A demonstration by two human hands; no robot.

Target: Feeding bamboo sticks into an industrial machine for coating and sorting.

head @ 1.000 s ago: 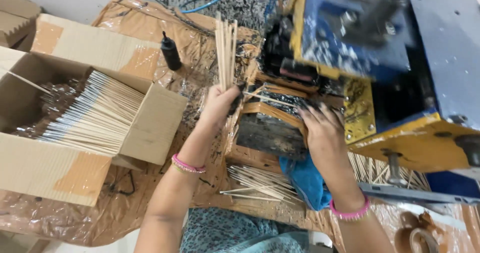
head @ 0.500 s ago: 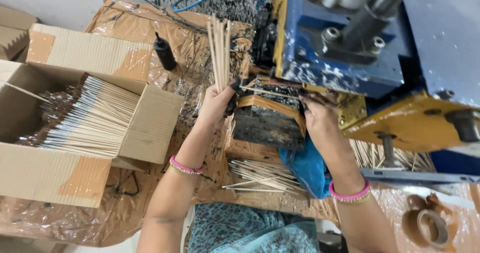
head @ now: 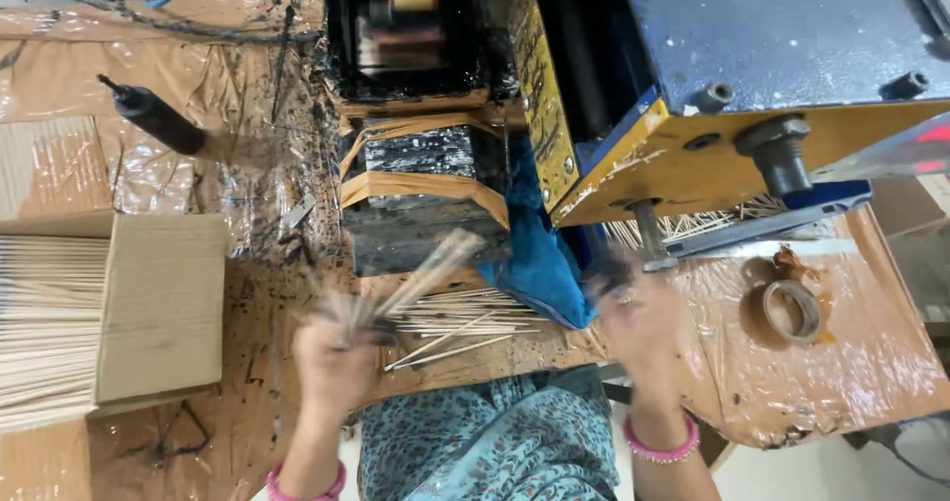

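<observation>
Change since 0.5 s ago: the left hand (head: 334, 358) has dropped from the black block (head: 421, 199) toward the near edge of the tabletop (head: 247, 293). Its bundle of thin wooden sticks (head: 421, 278), then upright, now slants up and to the right. The right hand (head: 641, 328) has also pulled back from the machine front to a spot beside the blue cloth (head: 539, 254). The camera view has shifted right: most of the cardboard box (head: 158, 308) is now out of frame, and more of the blue-and-yellow machine (head: 752, 76) fills the top.

Hard to make out: both hands and the held bundle are motion-blurred. Finger outlines are not resolvable. The stick count is unreadable. The box is cut off at the left edge, showing only one flap and the ends of the packed sticks (head: 45, 333). The forearms leave the frame at the bottom.

Pose, left: hand raised from the wrist with a pink bangle (head: 302, 486). The grip is closed round the lower end of the bundle. The upper ends reach the base of the taped black block.

Pose, right: hand lifted over the tabletop edge, also bangled, with nothing visible in it. Whether the fingers are spread or curled I cannot tell through the blur.

Surroundings: loose sticks (head: 465, 318) lie flat between the hands. A black nozzle bottle (head: 153, 115) lies at far left. A tape roll (head: 792, 308) sits at right on the plastic sheet.
</observation>
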